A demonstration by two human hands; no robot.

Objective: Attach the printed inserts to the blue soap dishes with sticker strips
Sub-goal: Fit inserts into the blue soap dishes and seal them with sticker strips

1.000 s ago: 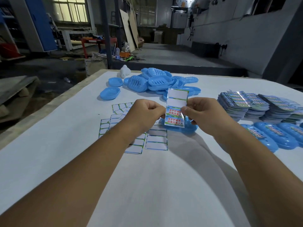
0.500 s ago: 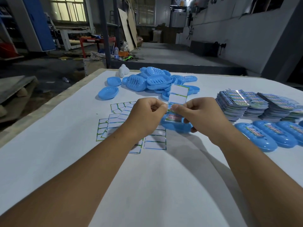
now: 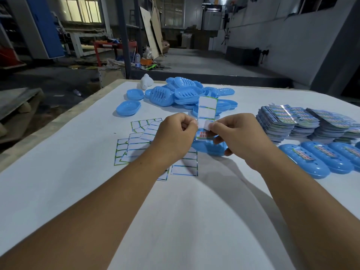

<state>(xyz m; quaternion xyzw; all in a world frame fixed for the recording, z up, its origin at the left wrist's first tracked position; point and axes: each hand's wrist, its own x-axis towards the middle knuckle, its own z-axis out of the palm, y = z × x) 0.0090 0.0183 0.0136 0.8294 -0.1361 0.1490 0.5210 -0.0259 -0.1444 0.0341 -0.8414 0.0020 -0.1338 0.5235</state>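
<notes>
Pinching from both sides, the left hand (image 3: 176, 138) and the right hand (image 3: 238, 137) meet at a sticker strip (image 3: 206, 109) held upright between them, fingers curled, thumb and forefinger of each closed on the strip near its middle. Above the fingertips the strip stands as a narrow white band with a thin green and blue edge, divided by cross lines into blank rectangles; below them its lowest panel carries a colourful print of red characters on a blue and green ground. Directly beneath the hands a blue soap dish (image 3: 211, 149) lies on the white table (image 3: 78, 182), partly hidden by the right hand's lower fingers; whether they touch it is unclear. Under and to the outside of the left hand, spent backing sheets (image 3: 134, 148) lie scattered, white rectangles outlined in green and blue, overlapping one another. Beyond the hands sits a pile of loose blue dishes (image 3: 181, 93), oval, glossy, some with slotted bottoms, and two single dishes lie apart from the pile on the left hand's side. To the outside of the right hand stand stacks of printed inserts (image 3: 288, 121), shiny and fanned, and nearer than those a row of finished dishes (image 3: 311, 158), bottoms up, each bearing a printed label.
</notes>
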